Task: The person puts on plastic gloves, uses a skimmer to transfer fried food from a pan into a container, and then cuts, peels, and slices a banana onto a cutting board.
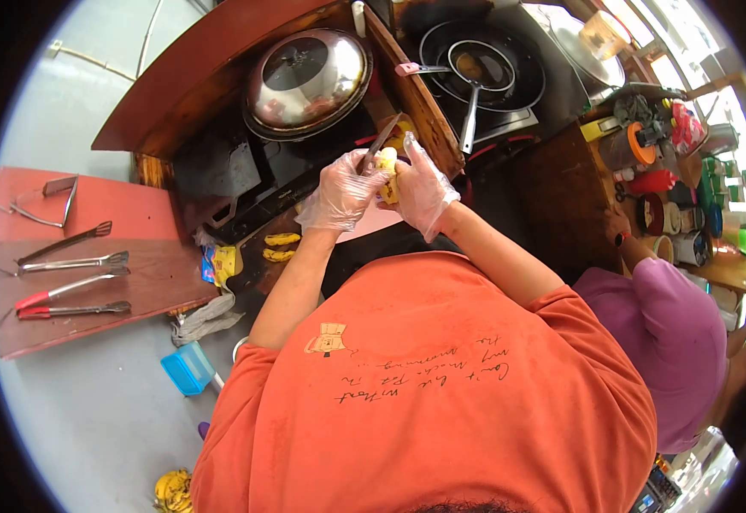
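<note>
My left hand (345,193), in a clear plastic glove, grips a knife (381,142) with its blade pointing up and away from me. My right hand (422,190), gloved the same way, is closed around a banana (388,162) with its thumb raised. The knife lies right beside the banana, and pale flesh shows at the banana's upper end. A pale board or sheet (373,224) lies below both hands. More yellow banana pieces or peel (402,130) are just beyond the knife. Two small bananas (281,247) lie to the left of my left wrist.
A domed metal lid (309,81) covers a pan ahead. Right of the wooden partition (420,94), a small pan (482,67) sits in a wok (531,81). Several tongs (74,265) lie on the red table at left. A person in purple (659,329) works at right beside jar-filled shelves.
</note>
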A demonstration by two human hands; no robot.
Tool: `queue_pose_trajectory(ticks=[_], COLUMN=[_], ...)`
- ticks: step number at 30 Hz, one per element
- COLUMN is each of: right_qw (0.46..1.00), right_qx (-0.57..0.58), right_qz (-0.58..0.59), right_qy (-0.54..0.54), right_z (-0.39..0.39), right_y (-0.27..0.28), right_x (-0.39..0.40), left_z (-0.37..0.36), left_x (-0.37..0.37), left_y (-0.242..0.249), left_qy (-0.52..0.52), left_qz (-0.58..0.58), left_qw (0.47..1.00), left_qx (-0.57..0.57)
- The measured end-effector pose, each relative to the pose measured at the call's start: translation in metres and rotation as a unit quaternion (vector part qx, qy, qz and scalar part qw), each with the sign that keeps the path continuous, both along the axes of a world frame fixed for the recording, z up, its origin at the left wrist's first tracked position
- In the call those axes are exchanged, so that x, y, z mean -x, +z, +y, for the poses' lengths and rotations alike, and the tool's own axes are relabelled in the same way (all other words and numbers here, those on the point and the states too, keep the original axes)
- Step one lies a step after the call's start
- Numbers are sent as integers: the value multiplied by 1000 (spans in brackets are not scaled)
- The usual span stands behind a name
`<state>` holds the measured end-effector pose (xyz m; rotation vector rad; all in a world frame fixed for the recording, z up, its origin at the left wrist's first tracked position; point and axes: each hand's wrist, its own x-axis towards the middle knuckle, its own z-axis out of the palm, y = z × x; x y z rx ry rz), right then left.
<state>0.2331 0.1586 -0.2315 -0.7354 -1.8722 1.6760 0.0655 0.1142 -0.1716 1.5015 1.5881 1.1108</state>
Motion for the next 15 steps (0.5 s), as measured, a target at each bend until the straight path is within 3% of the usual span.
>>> queue_pose_trajectory(ticks=[3, 6, 10, 11, 12, 13, 15], right_qw=[998, 990, 979, 978, 927, 927, 956], right_qx=[-22, -49, -114, 109, 326, 325, 211], right_qz=[29, 76, 39, 80, 117, 118, 114], right_qy=[-41, -112, -164, -158, -145, -146, -170], right_z=[-6, -15, -29, -33, -36, -37, -38], right_y=[-5, -12, 5, 29, 41, 35, 4], right_x=[10, 23, 34, 35, 37, 39, 44], left_z=[-2, -4, -5, -5, -5, -6, -9], left_x=[5, 16, 28, 31, 32, 33, 34], left_y=[10, 10, 15, 15, 14, 13, 17], left_qy=[14, 22, -3, -23, -25, -34, -43], left_qz=[-15, 73, 121, 156, 156, 172, 189], left_qw=[999, 997, 993, 987, 987, 984, 981], left_qx=[29, -21, -8, -6, -7, -9, -12])
